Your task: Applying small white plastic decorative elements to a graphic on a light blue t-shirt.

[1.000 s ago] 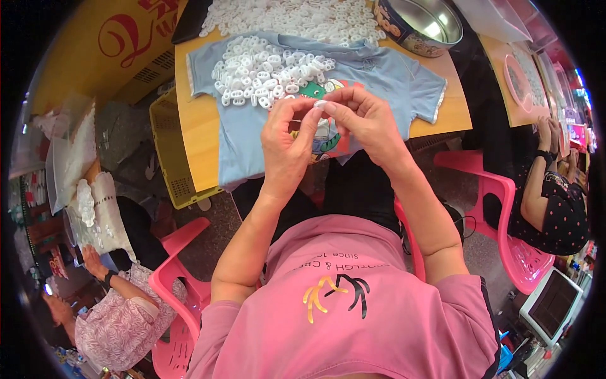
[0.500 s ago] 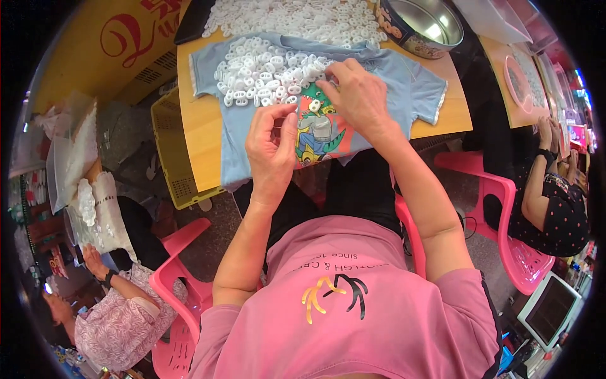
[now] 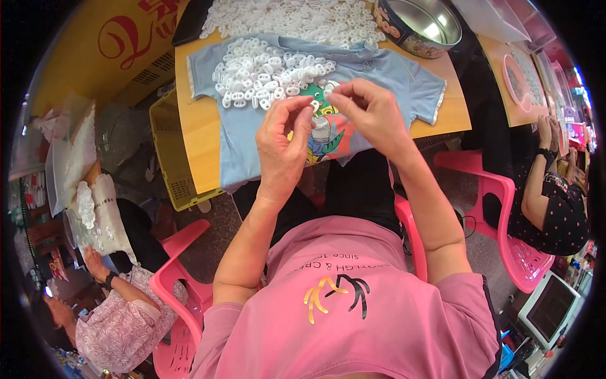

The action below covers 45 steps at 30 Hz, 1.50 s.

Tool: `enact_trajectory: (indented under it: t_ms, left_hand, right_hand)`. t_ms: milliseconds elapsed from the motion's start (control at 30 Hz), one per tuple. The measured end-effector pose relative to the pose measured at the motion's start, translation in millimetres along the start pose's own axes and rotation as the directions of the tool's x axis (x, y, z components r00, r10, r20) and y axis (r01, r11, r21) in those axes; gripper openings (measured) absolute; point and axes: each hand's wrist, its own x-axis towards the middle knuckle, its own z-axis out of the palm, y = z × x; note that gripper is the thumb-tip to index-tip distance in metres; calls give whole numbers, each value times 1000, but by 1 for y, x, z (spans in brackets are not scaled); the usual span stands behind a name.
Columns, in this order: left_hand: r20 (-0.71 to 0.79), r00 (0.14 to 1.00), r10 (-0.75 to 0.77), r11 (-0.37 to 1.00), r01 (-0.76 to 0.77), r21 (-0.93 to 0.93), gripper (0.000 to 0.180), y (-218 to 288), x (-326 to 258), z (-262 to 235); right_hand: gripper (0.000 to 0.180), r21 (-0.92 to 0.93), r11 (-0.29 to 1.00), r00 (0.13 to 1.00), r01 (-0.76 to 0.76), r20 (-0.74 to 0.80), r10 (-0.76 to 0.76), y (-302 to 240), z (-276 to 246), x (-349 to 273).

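Pinching what looks like a small white plastic piece (image 3: 329, 90) between thumb and fingertips of the right hand (image 3: 377, 122), in the head view; holding it just above the printed cartoon dinosaur (image 3: 322, 131) on the light-blue T-shirt (image 3: 237, 148), to the right of the heaped two-holed white pieces (image 3: 262, 74); poising the left hand (image 3: 282, 142) nearby, curling its thumb and index finger to a narrow gap; not being able to tell whether gripping anything there, nor whether seeing a loose piece or mere print in the white oval patch (image 3: 315, 103) beside those tips; handling pieces singly at the fingertips, by the look of it; probably calling for a light, steady pinch and careful lining-up; minding the T-shirt's lower edge, overhanging the near edge of the wooden table (image 3: 456, 101); meeting the heap on the left and, farther back, the wider scatter of white pieces (image 3: 293, 22) and the round metal tin (image 3: 413, 45); having more open room rightward, over the T-shirt's flatter right half.
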Motion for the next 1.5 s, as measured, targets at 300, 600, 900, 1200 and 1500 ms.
enact_trajectory:
  t_ms: [300, 600, 900, 1200, 1500]
  left_hand:
    - [206, 918, -339, 817, 396, -419, 24, 19, -13, 17]
    - [225, 877, -425, 738, 479, -475, 23, 19, -20, 23]
    - [243, 904, -352, 815, 423, -396, 21, 17, -23, 21]
    - [229, 908, -350, 851, 410, -327, 18, 14, -25, 18]
    - [209, 914, -347, 845, 401, -353, 15, 15, -16, 16]
  right_hand:
    - [16, -431, 766, 839, 478, -36, -543, 10, 0, -33]
    - [19, -309, 812, 843, 495, -54, -535, 18, -2, -49]
    - [16, -197, 923, 929, 331, -103, -355, 8, -41, -34]
    - [16, -611, 779, 985, 141, 7, -174, 28, -70, 20]
    - [14, -847, 439, 954, 299, 255, -157, 18, -59, 37]
